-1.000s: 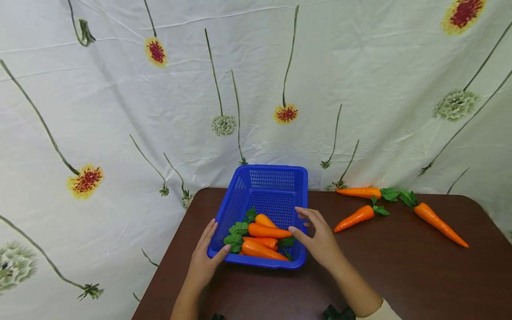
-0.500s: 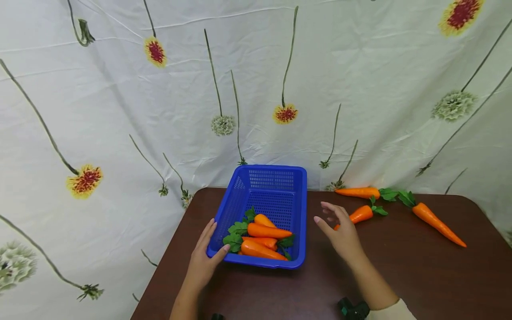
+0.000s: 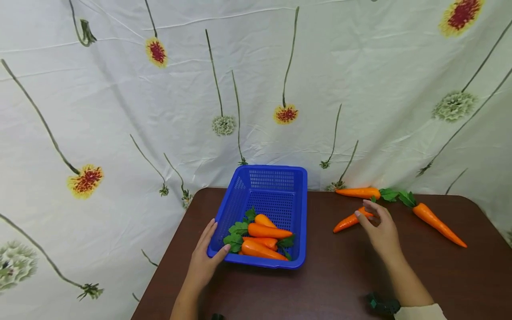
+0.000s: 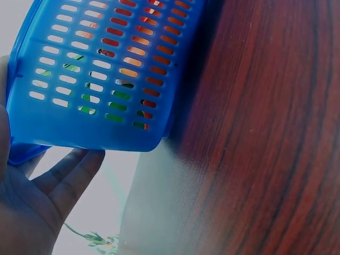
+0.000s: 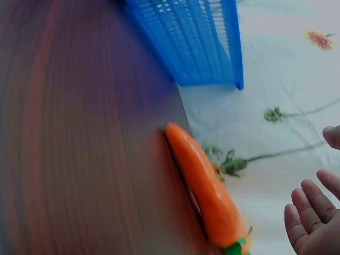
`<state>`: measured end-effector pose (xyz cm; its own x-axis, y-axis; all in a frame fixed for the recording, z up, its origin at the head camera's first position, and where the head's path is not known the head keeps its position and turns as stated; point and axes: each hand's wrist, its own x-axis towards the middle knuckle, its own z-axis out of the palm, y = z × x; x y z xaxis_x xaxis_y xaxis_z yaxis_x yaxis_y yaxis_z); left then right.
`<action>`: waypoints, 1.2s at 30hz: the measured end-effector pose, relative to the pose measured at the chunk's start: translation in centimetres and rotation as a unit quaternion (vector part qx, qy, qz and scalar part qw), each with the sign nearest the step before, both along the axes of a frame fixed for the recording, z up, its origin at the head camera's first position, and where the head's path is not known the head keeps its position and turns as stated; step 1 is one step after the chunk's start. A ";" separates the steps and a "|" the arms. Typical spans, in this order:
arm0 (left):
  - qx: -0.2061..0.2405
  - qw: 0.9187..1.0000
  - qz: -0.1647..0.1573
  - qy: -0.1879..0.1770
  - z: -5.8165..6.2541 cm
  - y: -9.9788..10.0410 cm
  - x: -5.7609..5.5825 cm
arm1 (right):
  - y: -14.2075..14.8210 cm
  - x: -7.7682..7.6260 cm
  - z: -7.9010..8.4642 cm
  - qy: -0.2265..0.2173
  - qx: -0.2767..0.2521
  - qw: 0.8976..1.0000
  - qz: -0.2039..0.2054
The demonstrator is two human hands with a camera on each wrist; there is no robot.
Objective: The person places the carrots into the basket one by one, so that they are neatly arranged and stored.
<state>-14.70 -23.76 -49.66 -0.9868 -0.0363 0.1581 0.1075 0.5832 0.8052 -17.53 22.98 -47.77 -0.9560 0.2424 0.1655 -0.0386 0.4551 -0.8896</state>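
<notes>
My left hand (image 3: pixel 203 255) rests at the near left corner of a blue basket (image 3: pixel 301 213), fingers along the left side and thumb at the near rim. In the left wrist view straight fingers touch the outside of the perforated wall. Several orange carrots (image 3: pixel 264 250) with green leaves lie in the basket's near part. My right hand (image 3: pixel 380 229), fingers loosely bent and holding nothing, hovers over a carrot (image 3: pixel 347 222) on the table, hiding its leafy end in the head view. The right wrist view shows an orange carrot (image 5: pixel 204 183) apart from the fingers.
Two more carrots lie farther off on the dark brown table (image 3: pixel 320 275): one carrot (image 3: pixel 358 192) along the back edge, another carrot (image 3: pixel 439 224) to the right. A flower-printed white cloth (image 3: pixel 180 89) hangs behind.
My right hand has moved right, from above the basket's right side to over the nearest loose carrot. The left hand, basket and carrots stay in place.
</notes>
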 end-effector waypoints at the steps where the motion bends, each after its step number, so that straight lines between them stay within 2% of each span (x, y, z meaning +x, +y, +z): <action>1: 0.001 1.000 0.000 -0.001 0.0 0.0 0.0 | 0.6 0.1 0.0 0.004 -0.001 1.000 -0.004; 4: 0.001 1.000 -0.003 0.000 0.1 0.1 0.0 | 2.3 0.2 0.1 0.002 0.008 1.000 -0.021; 13: 0.008 1.000 -0.003 0.002 -0.1 0.1 0.0 | 6.4 0.9 0.2 -0.046 0.060 0.997 -0.036; 22: 0.007 1.000 -0.002 0.004 -0.3 0.0 0.1 | 11.5 2.3 -1.2 -0.074 0.085 0.993 -0.032; 26: 0.008 1.000 -0.003 0.009 -0.3 0.0 0.1 | 13.4 2.6 -1.3 -0.086 0.098 0.990 -0.060; 32: 0.005 1.000 0.002 0.007 -0.2 0.0 0.2 | 15.7 2.6 -1.2 -0.120 0.128 0.976 -0.131; 36: 0.006 1.000 0.002 0.005 -0.2 0.1 0.1 | 16.9 2.7 -1.5 -0.134 0.137 0.971 -0.146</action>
<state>-14.56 -23.69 -49.85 -0.9851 -0.0420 0.1670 0.1131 0.5735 0.8114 -14.82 39.92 -49.28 -0.8705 0.4919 0.0175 0.3433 0.6322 -0.6946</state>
